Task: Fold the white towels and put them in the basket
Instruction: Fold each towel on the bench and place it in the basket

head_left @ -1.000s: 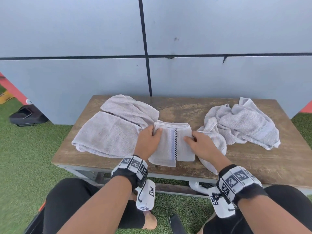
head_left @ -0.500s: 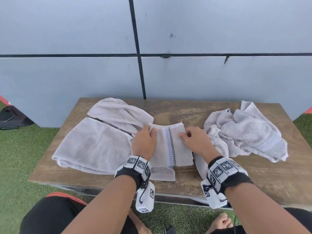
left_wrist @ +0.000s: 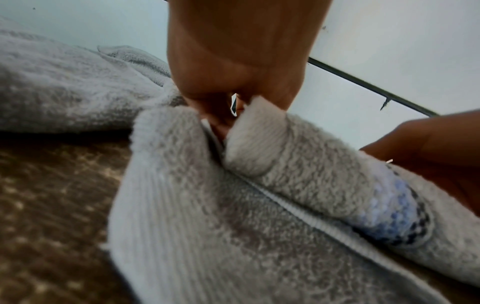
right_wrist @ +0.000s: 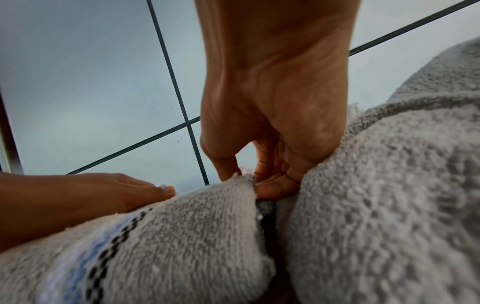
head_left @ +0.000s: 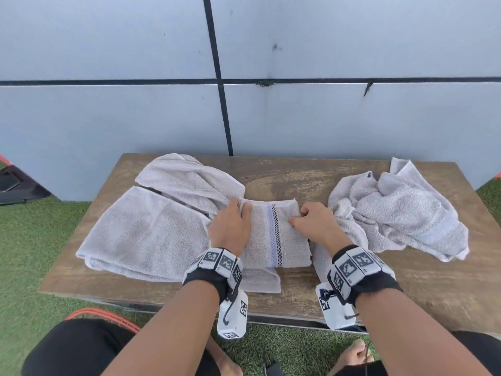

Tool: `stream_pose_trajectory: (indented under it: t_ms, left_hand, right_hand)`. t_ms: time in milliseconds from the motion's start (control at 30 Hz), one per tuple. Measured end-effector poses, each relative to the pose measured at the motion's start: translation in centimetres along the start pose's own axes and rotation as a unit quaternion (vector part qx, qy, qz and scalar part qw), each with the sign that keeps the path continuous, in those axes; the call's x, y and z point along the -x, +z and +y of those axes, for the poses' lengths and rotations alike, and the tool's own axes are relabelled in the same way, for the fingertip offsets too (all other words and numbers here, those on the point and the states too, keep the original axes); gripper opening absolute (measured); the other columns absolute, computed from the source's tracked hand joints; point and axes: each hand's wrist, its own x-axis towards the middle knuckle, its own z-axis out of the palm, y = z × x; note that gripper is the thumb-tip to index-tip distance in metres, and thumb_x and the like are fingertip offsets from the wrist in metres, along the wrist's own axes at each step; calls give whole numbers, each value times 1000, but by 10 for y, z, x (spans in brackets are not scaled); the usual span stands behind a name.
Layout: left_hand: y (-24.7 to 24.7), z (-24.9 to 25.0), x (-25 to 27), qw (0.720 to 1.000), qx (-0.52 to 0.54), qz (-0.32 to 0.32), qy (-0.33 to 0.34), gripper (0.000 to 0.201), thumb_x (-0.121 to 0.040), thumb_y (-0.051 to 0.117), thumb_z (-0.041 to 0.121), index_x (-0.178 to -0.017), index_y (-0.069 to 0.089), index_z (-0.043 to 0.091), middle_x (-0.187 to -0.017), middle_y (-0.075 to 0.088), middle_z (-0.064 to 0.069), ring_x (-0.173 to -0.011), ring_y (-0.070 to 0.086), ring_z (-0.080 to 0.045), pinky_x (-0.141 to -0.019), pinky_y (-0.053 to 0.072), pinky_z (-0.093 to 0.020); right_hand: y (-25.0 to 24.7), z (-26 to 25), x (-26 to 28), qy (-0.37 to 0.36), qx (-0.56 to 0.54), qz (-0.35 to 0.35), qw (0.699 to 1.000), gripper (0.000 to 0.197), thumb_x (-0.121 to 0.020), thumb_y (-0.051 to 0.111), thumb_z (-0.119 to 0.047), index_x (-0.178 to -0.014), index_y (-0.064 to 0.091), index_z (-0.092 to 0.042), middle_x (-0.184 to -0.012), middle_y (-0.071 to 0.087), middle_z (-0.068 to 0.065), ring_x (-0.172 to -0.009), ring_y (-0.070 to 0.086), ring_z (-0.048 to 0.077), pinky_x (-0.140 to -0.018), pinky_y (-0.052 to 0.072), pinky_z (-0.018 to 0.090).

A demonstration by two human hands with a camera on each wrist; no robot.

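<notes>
since a second ago both hands have slid up to the far corners of the striped towel [head_left: 273, 234], mid-counter [head_left: 298, 169]. the left hand [head_left: 230, 226] pinches its left corner, the right hand [head_left: 311, 226] grasps the right one, likely for another fold. four towels counted: this one, two flat at left, one crumpled right. no basket visible.

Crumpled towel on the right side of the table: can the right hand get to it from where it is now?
Probably yes. The right hand pinches the folded striped towel, and the crumpled towel lies uncovered right beside it on the table; it must let go first.
</notes>
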Motion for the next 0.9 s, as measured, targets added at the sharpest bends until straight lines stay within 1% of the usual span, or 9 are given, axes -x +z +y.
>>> stream_pose_trajectory:
  t_ms: [67, 100, 167, 233, 367, 433, 500, 700, 900]
  left_hand:
    - [-2, 2, 1, 1000, 14, -11, -10, 40, -102, 28, 55, -99, 46, 19, -90, 64, -9, -87, 64, -34, -83, 52, -48]
    - [-2, 2, 1, 999, 23, -17, -18, 42, -101, 27, 56, -99, 46, 19, -90, 65, -7, -87, 64, -33, -85, 52, -48]
    - [-3, 2, 1, 998, 40, -28, -30, 43, -99, 26, 54, -103, 49, 18, -92, 66, -6, -87, 65, -30, -87, 52, -50]
    - [-2, 1, 0, 997, 51, -40, -33, 38, -97, 30, 48, -105, 50, 16, -95, 67, -8, -87, 65, -31, -87, 52, -49]
    - [-4, -3, 1, 997, 59, -28, -29, 39, -100, 31, 43, -93, 51, 11, -94, 67, -12, -83, 62, -30, -81, 51, -43]
    - [-4, -2, 2, 999, 40, -24, -26, 44, -102, 30, 43, -91, 54, 9, -92, 67, -12, -80, 60, -27, -75, 47, -40]
    - [-4, 0, 2, 999, 18, -22, -27, 48, -103, 29, 44, -95, 58, 7, -90, 65, -9, -79, 59, -26, -72, 44, -38]
    - [1, -2, -1, 999, -21, -19, -22, 47, -103, 28, 46, -107, 57, 10, -98, 67, -10, -89, 64, -30, -83, 52, -43]
    - [3, 1, -1, 998, -48, -11, -25, 44, -104, 27, 44, -111, 54, 10, -100, 66, -12, -92, 64, -34, -80, 50, -43]
  right_hand:
    - [-1, 1, 1, 6, -16, 2, 1000, 27, -85, 66, -25, -71, 45, -17, -70, 51, -2, -61, 47, 12, -51, 35, 25]
    - [-2, 1, 1, 7, -24, 2, 1000, 25, -85, 67, -27, -74, 47, -16, -73, 54, -2, -64, 50, 13, -54, 39, 25]
    - [-2, 1, -1, 11, -51, 2, 999, 22, -86, 66, -35, -85, 55, -16, -83, 63, -1, -74, 60, 16, -65, 53, 32]
    - [-2, 0, 0, 19, -85, 7, 996, 22, -91, 62, -41, -94, 61, -19, -87, 68, 0, -79, 67, 18, -74, 61, 39]
    - [0, -3, 3, 31, -74, 18, 997, 22, -92, 55, -35, -82, 64, -17, -76, 69, 1, -76, 70, 23, -78, 61, 44]
    - [1, -5, 3, 39, -74, 17, 996, 25, -92, 53, -33, -77, 62, -15, -72, 66, 1, -78, 71, 26, -78, 61, 44]
    - [0, -5, 4, 42, -70, 18, 996, 27, -93, 52, -33, -78, 63, -13, -71, 66, 2, -79, 71, 27, -77, 61, 43]
    - [2, -2, -1, 27, -42, 19, 999, 29, -95, 50, -36, -76, 61, -17, -73, 67, 2, -73, 68, 23, -77, 60, 42]
    - [4, 0, -4, 25, -22, 29, 999, 35, -97, 50, -34, -68, 55, -16, -68, 63, 2, -66, 66, 24, -65, 58, 35]
